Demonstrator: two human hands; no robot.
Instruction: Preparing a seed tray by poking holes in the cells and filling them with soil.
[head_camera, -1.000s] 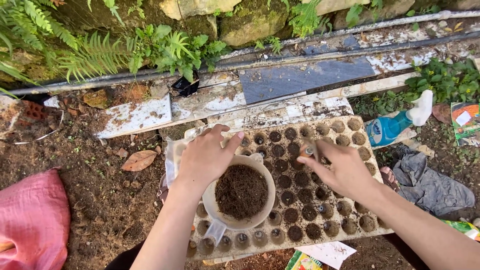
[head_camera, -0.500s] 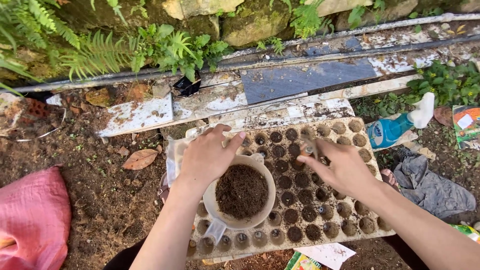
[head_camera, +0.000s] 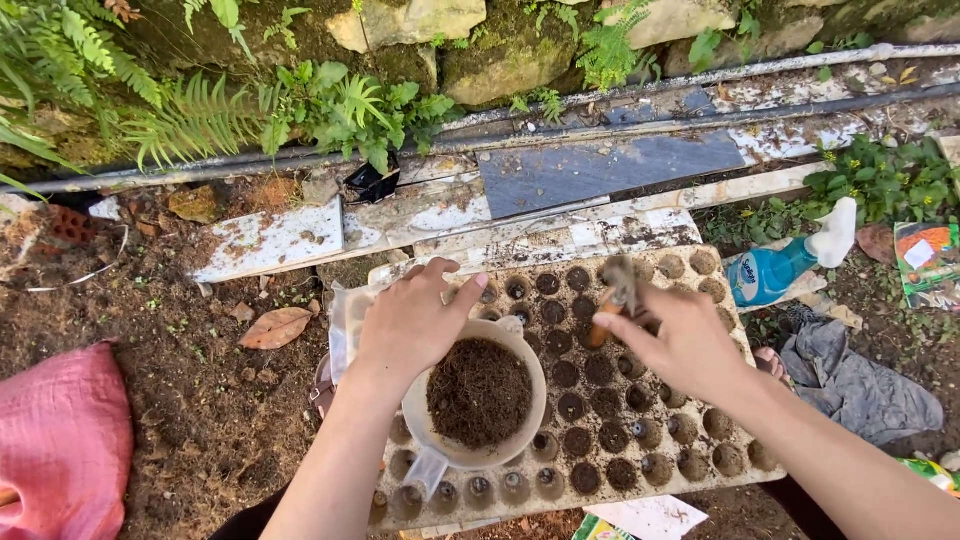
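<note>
A seed tray (head_camera: 640, 440) with rows of round cells, most packed with dark soil, lies on bare ground in front of old painted boards (head_camera: 400, 215). On its left part sits a pale jug (head_camera: 476, 396) full of brown soil. The left hand (head_camera: 410, 320) grips the far rim of the jug, fingers curled over the edge. The right hand (head_camera: 685, 345) hovers over the middle cells, closed around a small stick-like tool (head_camera: 612, 300) with an orange handle, blurred. A blue spray bottle (head_camera: 785, 265) lies just right of the tray, near a grey cloth (head_camera: 865, 380). A pink sack (head_camera: 60, 440) lies well apart at left.
</note>
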